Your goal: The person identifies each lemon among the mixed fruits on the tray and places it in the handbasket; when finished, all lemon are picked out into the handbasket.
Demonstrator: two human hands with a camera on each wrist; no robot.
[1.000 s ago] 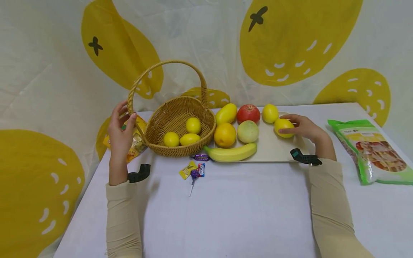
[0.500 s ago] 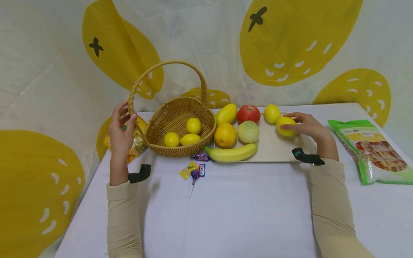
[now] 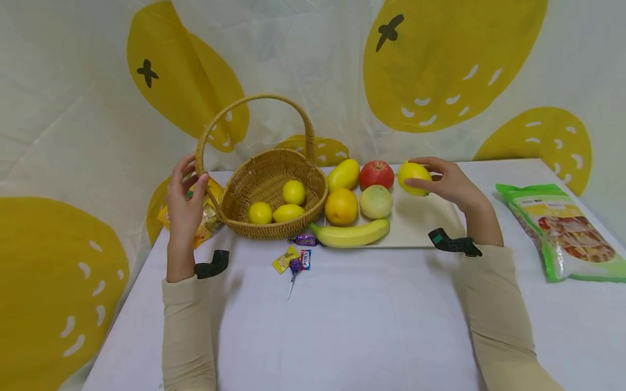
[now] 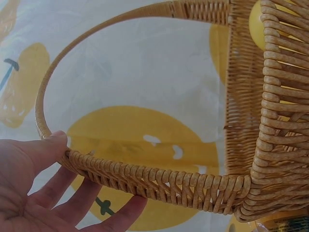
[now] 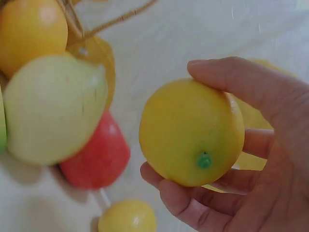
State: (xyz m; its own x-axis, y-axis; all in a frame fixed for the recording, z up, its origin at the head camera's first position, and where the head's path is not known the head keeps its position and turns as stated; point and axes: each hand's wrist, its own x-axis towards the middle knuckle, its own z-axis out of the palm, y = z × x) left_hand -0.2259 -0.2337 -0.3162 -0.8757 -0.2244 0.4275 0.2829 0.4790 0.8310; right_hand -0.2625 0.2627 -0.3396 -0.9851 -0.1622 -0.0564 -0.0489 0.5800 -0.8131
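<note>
With thumb and fingers around it, my right hand (image 3: 449,182) holds a lemon (image 5: 193,133) whose green stem nub shows in the right wrist view. It is raised over the back of the cream tray (image 3: 430,222). A second lemon (image 5: 128,217) lies below it in that view; the held lemon covers it in the head view. At the left, my left hand (image 3: 187,198) grips the handle (image 4: 145,181) of a wicker basket (image 3: 274,228), thumb on one side and fingers on the other. Inside the basket are three yellow lemons (image 3: 294,192).
The tray also bears a mango (image 3: 344,174), a pomegranate (image 3: 376,175), an orange (image 3: 341,207), a pale green round fruit (image 3: 376,201) and a banana (image 3: 352,233). Wrapped candies (image 3: 286,259) and a lollipop (image 3: 295,266) lie in front. A green-edged food bag (image 3: 562,228) is at right.
My right hand has lifted the lemon off the tray and carried it left and back, in front of the other lemon. The left hand stays on the basket handle.
</note>
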